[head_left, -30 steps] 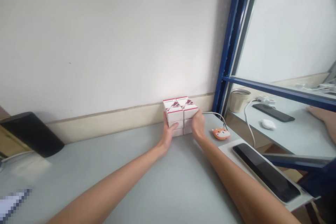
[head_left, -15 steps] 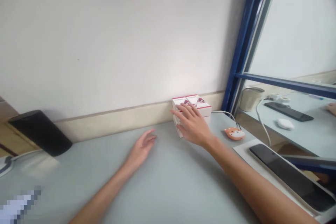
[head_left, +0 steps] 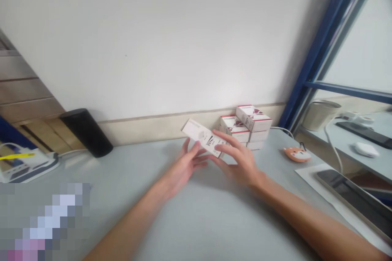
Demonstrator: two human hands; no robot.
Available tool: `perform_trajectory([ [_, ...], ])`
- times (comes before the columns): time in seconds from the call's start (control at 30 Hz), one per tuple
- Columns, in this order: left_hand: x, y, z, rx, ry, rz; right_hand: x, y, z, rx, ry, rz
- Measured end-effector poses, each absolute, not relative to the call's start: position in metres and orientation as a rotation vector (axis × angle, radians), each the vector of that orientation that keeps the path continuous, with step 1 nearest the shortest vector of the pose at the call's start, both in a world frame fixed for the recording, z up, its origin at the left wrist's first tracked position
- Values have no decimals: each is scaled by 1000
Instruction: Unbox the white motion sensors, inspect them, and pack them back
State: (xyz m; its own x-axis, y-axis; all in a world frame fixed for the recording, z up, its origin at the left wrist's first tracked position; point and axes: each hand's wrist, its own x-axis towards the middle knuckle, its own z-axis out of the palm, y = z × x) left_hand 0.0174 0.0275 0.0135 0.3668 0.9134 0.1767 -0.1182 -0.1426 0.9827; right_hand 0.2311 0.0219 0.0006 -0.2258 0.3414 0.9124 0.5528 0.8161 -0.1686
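Note:
A small white cardboard box (head_left: 204,138) with dark printing is tilted above the desk between my two hands. My left hand (head_left: 180,169) grips it from the left, thumb along the near edge and fingers beneath. My right hand (head_left: 240,159) has its fingers on the box's right end, partly hiding that end. Just behind my right hand stands a stack of similar white boxes (head_left: 260,124) with red edges, close to the wall. On the stack's right column one box sits higher than the left column.
An orange animal-faced case (head_left: 297,154) lies right of the stack. Nearer on the right, a phone (head_left: 355,195) rests on a white sheet or box. A black cylindrical object (head_left: 87,132) and a white power strip (head_left: 33,167) are on the left. A blue frame (head_left: 324,36) edges a mirror-like panel.
Both hands held the stacked boxes; the left hand then let go while the right reached over the top. Now a single box is off the stack, between both hands. The view has swung left.

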Motion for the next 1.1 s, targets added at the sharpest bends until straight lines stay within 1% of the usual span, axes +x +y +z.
perform_trajectory([
  [0.1, 6, 14, 24, 1230, 772, 1058, 213, 6, -1, -660, -1854, -44],
  [0.2, -3, 6, 22, 1334, 987, 1278, 211, 1, -1, -654, -2030, -1],
  [0.3, -7, 1, 11, 1805, 1200, 1350, 213, 1, -1, -693, -2044, 39],
  [0.4, -7, -1, 4, 2322, 1266, 1275, 214, 1, 2, -759, -2039, 114],
  [0.57, -9, -1, 4, 2683, 1215, 1162, 217, 0, 9, -803, -2012, 136],
  [0.7, -10, 0, 3, 2781, 1128, 1145, 224, 0, 13, -769, -2066, 102],
  [0.77, -11, 2, 1, 2803, 1080, 1153, 227, 0, 15, -760, -2053, 136],
  [1.0, -17, 2, -3, 3095, 833, 1179, 222, -7, 17, -865, -1804, 216],
  [1.1, -17, -2, 1, 3208, 846, 1081, 213, -4, 11, -891, -1636, 302],
])
